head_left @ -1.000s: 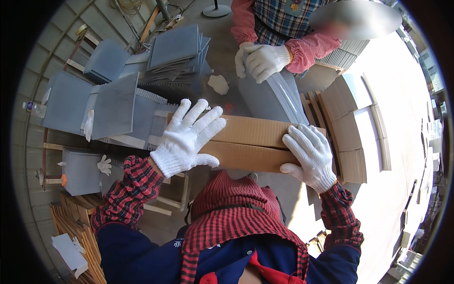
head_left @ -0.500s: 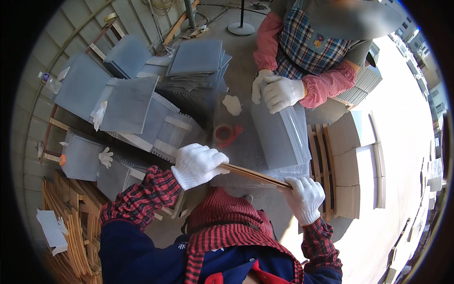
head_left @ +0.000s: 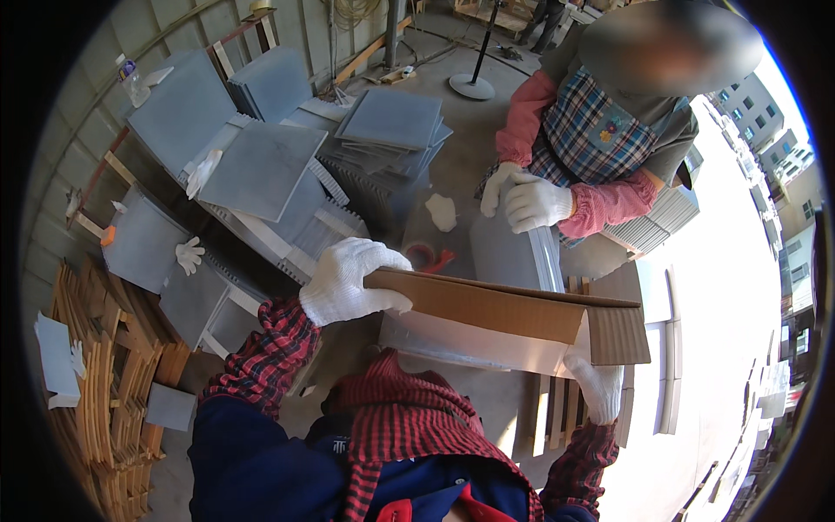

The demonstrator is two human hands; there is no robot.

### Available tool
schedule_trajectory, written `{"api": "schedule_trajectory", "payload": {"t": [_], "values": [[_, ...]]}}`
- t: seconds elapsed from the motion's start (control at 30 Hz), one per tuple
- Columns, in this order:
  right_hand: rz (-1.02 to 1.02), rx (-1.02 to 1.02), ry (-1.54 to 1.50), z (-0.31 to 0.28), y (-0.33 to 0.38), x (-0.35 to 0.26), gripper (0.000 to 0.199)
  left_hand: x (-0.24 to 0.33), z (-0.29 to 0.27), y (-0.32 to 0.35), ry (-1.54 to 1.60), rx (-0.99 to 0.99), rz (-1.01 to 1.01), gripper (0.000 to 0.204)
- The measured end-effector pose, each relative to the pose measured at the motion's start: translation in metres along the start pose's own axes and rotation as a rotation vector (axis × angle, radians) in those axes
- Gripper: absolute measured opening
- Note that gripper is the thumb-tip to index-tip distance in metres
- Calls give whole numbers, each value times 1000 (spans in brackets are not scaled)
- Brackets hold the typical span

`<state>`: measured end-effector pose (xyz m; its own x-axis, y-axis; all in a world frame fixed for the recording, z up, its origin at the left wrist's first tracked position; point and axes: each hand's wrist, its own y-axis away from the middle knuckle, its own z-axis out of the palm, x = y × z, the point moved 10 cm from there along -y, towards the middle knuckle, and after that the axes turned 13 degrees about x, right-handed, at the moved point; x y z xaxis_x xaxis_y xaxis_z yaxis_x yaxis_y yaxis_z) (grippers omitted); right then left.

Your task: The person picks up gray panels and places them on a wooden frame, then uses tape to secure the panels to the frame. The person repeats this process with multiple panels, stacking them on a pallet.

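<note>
Between my hands is a cardboard carton (head_left: 487, 309), brown with a white side and partly unfolded, its end flap standing out at the right. My left hand (head_left: 355, 280), in a white knit glove, is closed on its left end, thumb on the near side. At the carton's lower right corner, my right hand (head_left: 600, 390) grips it, some fingers hidden by the flap. Just beyond, a co-worker's gloved hands (head_left: 526, 200) rest on a stack of upright grey slabs (head_left: 513, 252), partly covered by the carton. A red tape roll (head_left: 422, 257) lies beside the slabs on the work table.
Stacks of grey slabs (head_left: 396, 117) stand at the left and far left. Flat brown cardboard (head_left: 104, 383) is piled at the lower left. A wooden pallet (head_left: 557, 409) sits to the right, near pale stacked boxes (head_left: 670, 374). A round-based pole (head_left: 472, 85) stands at the back.
The cardboard, flat and edge-on before, has been spread into a carton shape. My right hand has moved lower and slightly right. The view has shifted, and the co-worker still holds the slabs.
</note>
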<state>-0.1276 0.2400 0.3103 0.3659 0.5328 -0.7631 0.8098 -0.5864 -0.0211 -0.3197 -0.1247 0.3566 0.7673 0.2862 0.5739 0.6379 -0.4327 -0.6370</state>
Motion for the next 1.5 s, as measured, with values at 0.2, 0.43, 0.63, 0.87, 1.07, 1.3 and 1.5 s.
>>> {"api": "schedule_trajectory", "payload": {"t": [0.2, 0.43, 0.63, 0.87, 1.07, 1.3, 1.5], "values": [[-419, 97, 70, 38, -8, -119, 21, 18, -1, 29, -107, 336, -5, 70], [-650, 152, 176, 67, -5, -161, 18, -42, 11, 67, 161, 257, -293, 43], [-670, 91, 302, 110, 6, -139, 17, -80, 41, 104, 275, -143, -419, 43], [-573, 20, 505, 120, 57, -89, 16, -79, 81, 137, 559, -395, -503, 50], [-709, 90, 481, 90, 57, -169, 18, -62, 38, 72, 560, -405, -401, 58], [-606, 15, 554, 151, 40, -144, 13, -128, 76, 136, 1155, -403, -719, 71], [-517, -104, 556, 175, 39, -150, 25, -141, 66, 171, 1201, -545, -931, 72]]}}
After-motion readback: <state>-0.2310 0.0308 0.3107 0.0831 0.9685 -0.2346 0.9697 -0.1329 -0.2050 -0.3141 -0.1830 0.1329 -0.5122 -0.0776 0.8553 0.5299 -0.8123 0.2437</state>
